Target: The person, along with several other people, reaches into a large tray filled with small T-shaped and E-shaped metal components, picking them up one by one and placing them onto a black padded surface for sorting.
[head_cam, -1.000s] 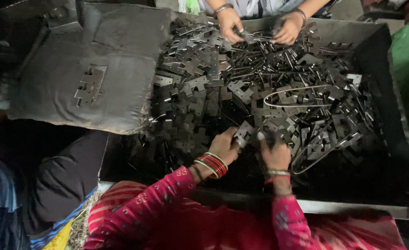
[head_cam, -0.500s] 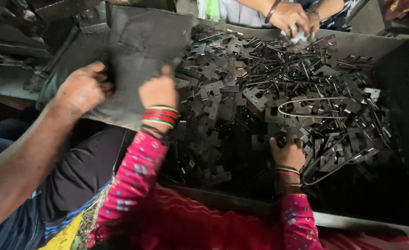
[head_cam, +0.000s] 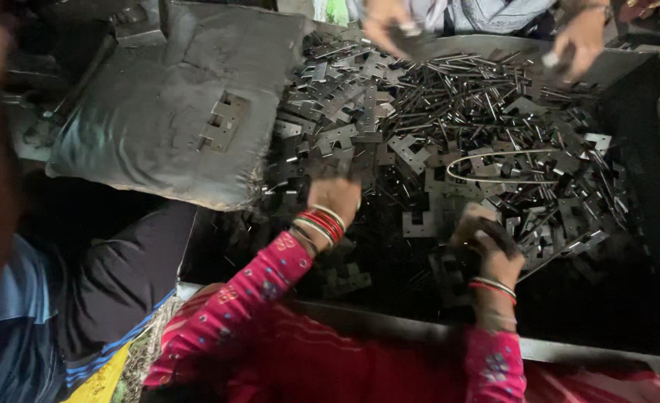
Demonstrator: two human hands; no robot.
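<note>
This is a metalworking workshop or small factory floor. A large dark metal bin fills the view from 12 to 4 o'clock, heaped with stamped steel plates, thin rods and a bent wire loop. At 10 o'clock lies a grimy grey sack with a hinge-like plate on it. Several people crowd round the bin, sorting by hand.

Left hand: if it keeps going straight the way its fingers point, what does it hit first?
Most likely the flat notched metal plates heaped just beyond the left hand, which points up the tray into the pile. The frame is blurred, so it may already be touching them.
</note>
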